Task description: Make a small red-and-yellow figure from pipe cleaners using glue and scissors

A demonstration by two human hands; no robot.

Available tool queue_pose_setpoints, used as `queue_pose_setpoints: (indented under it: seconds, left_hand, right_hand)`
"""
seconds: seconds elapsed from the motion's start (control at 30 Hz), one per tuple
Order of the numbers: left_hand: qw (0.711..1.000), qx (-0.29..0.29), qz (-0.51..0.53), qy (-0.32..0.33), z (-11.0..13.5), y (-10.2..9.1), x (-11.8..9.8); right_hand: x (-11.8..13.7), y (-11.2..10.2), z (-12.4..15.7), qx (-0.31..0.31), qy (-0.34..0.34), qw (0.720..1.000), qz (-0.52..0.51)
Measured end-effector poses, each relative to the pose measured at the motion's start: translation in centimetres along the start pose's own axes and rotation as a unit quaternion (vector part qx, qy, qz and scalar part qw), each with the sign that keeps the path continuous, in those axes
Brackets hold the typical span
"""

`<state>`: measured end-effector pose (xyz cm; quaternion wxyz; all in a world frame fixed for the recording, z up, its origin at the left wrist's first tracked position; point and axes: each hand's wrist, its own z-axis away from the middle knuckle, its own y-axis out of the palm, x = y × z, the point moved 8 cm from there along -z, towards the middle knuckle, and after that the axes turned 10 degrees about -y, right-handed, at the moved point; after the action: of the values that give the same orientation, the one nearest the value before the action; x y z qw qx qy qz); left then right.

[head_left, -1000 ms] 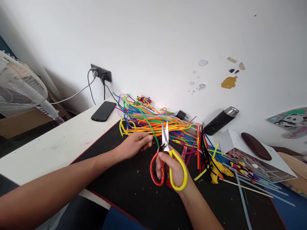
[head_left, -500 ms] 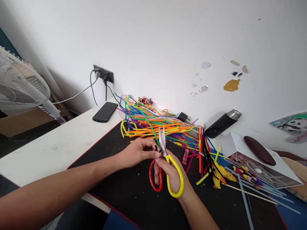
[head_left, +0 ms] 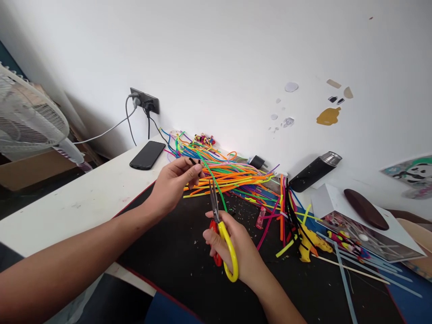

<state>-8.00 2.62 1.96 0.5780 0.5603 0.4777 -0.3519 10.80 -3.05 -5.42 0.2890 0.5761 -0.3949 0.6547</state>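
Note:
My left hand (head_left: 173, 186) pinches a short piece of black pipe cleaner (head_left: 192, 161) between thumb and fingertips, raised in front of the pile. Part of that piece is hidden by the fingers. My right hand (head_left: 241, 247) grips scissors (head_left: 213, 202) with one red and one yellow handle. The narrow blades point up and away, slightly apart at the tips, with nothing visible between them. A green pipe cleaner (head_left: 215, 180) runs just behind the blades. Beyond both hands lies a heap of colourful pipe cleaners (head_left: 232, 177).
A black mat (head_left: 182, 261) covers the white table (head_left: 84, 198), where a phone (head_left: 147, 155) lies. A black flask (head_left: 315, 172) leans against the wall. On the right are a yellow animal figure (head_left: 312, 245), black pipe cleaners (head_left: 293, 209) and a box (head_left: 364, 225).
My left hand has moved up and left, away from the scissors, with the black piece. My right hand has dropped slightly left, turning the scissors; the blades and handles have come closer together.

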Motion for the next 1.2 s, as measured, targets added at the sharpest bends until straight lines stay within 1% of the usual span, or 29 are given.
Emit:
queue_pose_setpoints:
  seconds: [0.13, 0.2, 0.23, 0.3, 0.4, 0.47, 0.53, 0.7, 0.83, 0.9, 0.97, 1.03, 1.1, 1.2]
  left_hand:
    - [0.990, -0.068, -0.040, 0.120, 2.3, -0.8, -3.7]
    - [0.983, -0.083, -0.048, 0.159, 3.6, -0.8, -4.9]
    - [0.983, -0.079, -0.053, 0.159, 4.0, -0.6, -5.1]
    - [0.988, -0.032, -0.077, 0.127, 4.2, 0.4, -4.5]
    - [0.990, 0.080, -0.104, 0.044, 3.7, 2.4, -2.1]
    - [0.984, 0.140, -0.105, -0.013, 3.3, 3.4, -0.3]
    - [0.979, 0.165, -0.106, -0.051, 2.9, 3.9, 1.1]
    - [0.962, 0.190, -0.174, -0.092, 2.6, 4.5, 3.6]
    - [0.958, 0.194, -0.175, -0.115, 2.6, 4.4, 4.8]
    - [0.960, 0.192, -0.166, -0.116, 2.6, 4.3, 4.9]
    - [0.961, 0.194, -0.163, -0.111, 2.6, 4.2, 5.0]
    - [0.962, 0.199, -0.158, -0.101, 2.7, 4.3, 4.9]
    - [0.965, 0.200, -0.149, -0.087, 2.8, 4.4, 4.6]
    - [0.967, 0.195, -0.149, -0.065, 3.0, 4.4, 4.3]
  right_hand:
    - [0.4, 1.2, 0.3, 0.039, -0.004, 0.999, -0.005]
    - [0.6, 1.7, 0.2, 0.050, -0.007, 0.998, 0.043]
    - [0.7, 1.8, 0.1, 0.051, -0.011, 0.995, 0.086]
    - [1.3, 1.9, -0.3, 0.044, -0.024, 0.980, 0.192]
    - [2.4, 2.4, -1.0, 0.045, -0.060, 0.940, 0.332]
    - [3.0, 2.9, -1.1, 0.056, -0.087, 0.921, 0.376]
    - [3.2, 3.0, -0.9, 0.060, -0.107, 0.912, 0.391]
    - [3.1, 2.1, -0.2, 0.041, -0.147, 0.912, 0.381]
    - [3.2, 1.8, 0.0, 0.035, -0.177, 0.910, 0.372]
    - [3.6, 1.6, 0.0, 0.029, -0.191, 0.922, 0.336]
    - [4.1, 1.0, 0.1, 0.005, -0.199, 0.939, 0.279]
    - [4.4, 0.0, 0.1, -0.034, -0.191, 0.957, 0.213]
    - [4.2, -1.1, 0.1, -0.072, -0.163, 0.972, 0.150]
    - [3.3, -2.1, 0.0, -0.100, -0.112, 0.986, 0.078]
